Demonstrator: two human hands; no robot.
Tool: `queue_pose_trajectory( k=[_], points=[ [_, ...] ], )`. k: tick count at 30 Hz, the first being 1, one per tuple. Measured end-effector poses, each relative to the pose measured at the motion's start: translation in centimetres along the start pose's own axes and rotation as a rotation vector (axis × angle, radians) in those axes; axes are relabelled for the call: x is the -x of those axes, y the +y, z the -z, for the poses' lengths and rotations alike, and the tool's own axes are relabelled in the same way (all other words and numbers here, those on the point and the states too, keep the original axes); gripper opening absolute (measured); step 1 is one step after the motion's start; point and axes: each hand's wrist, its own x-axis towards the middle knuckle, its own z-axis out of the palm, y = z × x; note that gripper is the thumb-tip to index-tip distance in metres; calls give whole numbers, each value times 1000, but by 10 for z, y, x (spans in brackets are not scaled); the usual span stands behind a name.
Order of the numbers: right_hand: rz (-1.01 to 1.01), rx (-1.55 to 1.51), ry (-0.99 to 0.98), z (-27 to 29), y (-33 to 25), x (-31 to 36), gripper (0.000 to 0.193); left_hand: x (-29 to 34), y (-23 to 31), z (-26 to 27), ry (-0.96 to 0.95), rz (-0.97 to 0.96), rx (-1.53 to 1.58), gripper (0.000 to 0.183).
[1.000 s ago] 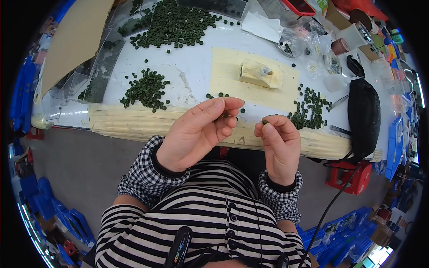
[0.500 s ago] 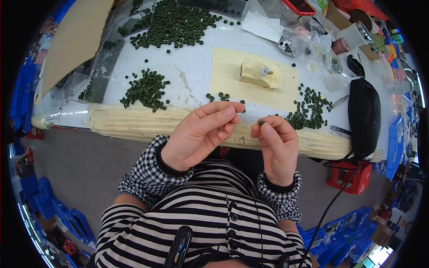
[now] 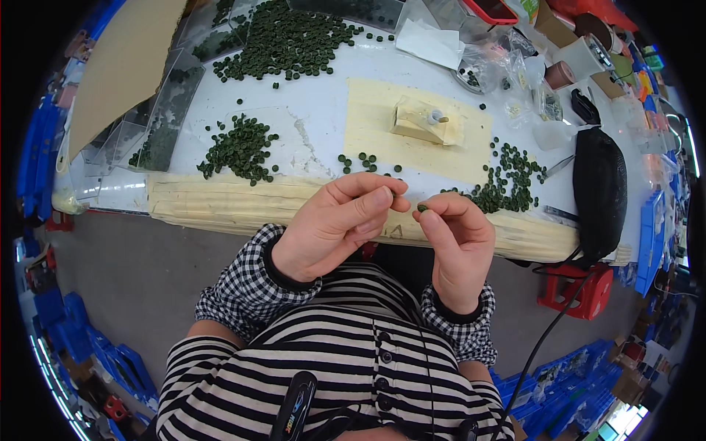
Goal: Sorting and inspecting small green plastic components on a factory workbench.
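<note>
My right hand (image 3: 462,239) pinches a small round dark green piece (image 3: 422,208) between thumb and forefinger, above the table's front edge. Just left of it, my left hand (image 3: 334,224) has its thumb and forefinger pressed together; whatever lies between them is too small and hidden to name. The fingertips of the two hands are close but apart. Beyond them, a few loose green pieces (image 3: 368,162) lie on the white tabletop. A pale yellow block (image 3: 428,122) with a small white cup (image 3: 437,116) on top stands on a yellowish sheet (image 3: 368,132).
Heaps of green pieces lie at the back (image 3: 294,37), on the left (image 3: 243,147) and on the right (image 3: 507,184). Clear plastic trays (image 3: 173,110) and cardboard (image 3: 121,66) occupy the left. A black pouch (image 3: 599,195), tweezers (image 3: 560,165) and plastic bags (image 3: 515,73) lie right.
My left hand has lowered slightly and its fingers have curled in, its fingertips now closer to my right hand. My right hand has shifted slightly left, still pinching the green piece.
</note>
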Motion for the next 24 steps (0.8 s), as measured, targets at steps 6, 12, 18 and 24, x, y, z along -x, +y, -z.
queue_pose_trajectory(
  k=[6, 12, 18, 24],
  points=[
    [136, 218, 18, -2, 1, -2, 14, 1, 1, -3, -25, 18, -26, 19],
    [281, 383, 22, -3, 3, -4, 14, 1, -2, -6, 54, -138, -236, 19],
    [449, 589, 81, -7, 5, -6, 16, 5, -3, -9, 142, -199, -549, 18],
    [536, 679, 98, -11, 6, -6, 17, -1, -9, -16, 171, -245, -417, 17]
  ],
)
